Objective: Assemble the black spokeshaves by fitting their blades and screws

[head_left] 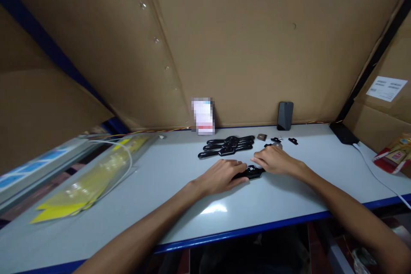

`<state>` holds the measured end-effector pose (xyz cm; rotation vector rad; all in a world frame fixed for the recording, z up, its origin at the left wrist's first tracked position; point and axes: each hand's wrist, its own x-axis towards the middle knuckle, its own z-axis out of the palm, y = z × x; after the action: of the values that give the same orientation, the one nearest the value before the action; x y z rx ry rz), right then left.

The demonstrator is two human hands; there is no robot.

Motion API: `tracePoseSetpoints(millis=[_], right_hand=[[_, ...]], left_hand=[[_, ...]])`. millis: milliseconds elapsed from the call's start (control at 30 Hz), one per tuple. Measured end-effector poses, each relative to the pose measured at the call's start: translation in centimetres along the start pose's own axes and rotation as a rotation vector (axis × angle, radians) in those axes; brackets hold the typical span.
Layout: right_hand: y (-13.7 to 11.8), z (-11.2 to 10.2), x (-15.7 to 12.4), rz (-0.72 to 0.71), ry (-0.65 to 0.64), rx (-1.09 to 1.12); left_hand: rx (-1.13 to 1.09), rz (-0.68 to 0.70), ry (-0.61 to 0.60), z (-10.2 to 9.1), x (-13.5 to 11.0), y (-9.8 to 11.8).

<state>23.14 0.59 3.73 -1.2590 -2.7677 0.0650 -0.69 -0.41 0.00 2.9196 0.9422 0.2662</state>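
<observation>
A black spokeshave (pixel 254 173) lies across the table in front of me. My left hand (pixel 224 174) is closed round its left handle, thumb along the near side. Over its right end is my right hand (pixel 272 159), fingers bent in toward the middle of the tool; the right handle is hidden beneath it. Just behind the held tool, several more black spokeshaves (pixel 229 145) sit in an overlapping row. Small black caps (pixel 293 141), tiny screws (pixel 281 138) and a flat metal blade (pixel 262 137) lie beyond my right hand.
A phone (pixel 285 115) and a blurred white card (pixel 204 115) lean on the cardboard back wall (pixel 237 51). Yellow-and-clear plastic packaging (pixel 96 180) covers the left side. On the right are a black box with a white cable (pixel 372 162) and a red packet (pixel 393 158).
</observation>
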Motion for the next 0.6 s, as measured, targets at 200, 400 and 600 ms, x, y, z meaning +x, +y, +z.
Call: tracePoseSetpoints(millis=[200, 400, 600], right_hand=[[1.1, -1.2, -0.3, 0.065, 0.060, -0.094], [1.3, -1.4, -0.5, 0.064, 0.049, -0.105], [-0.2, -1.2, -0.8, 0.025, 0.033, -0.052]], left_hand=[[-0.022, -0.077, 0.014, -0.2, -0.2, -0.8], [0.049, -0.167, 0.138, -0.5, -0.5, -2.5], [0.109, -0.303, 0.289, -0.3, -0.9, -4.9]])
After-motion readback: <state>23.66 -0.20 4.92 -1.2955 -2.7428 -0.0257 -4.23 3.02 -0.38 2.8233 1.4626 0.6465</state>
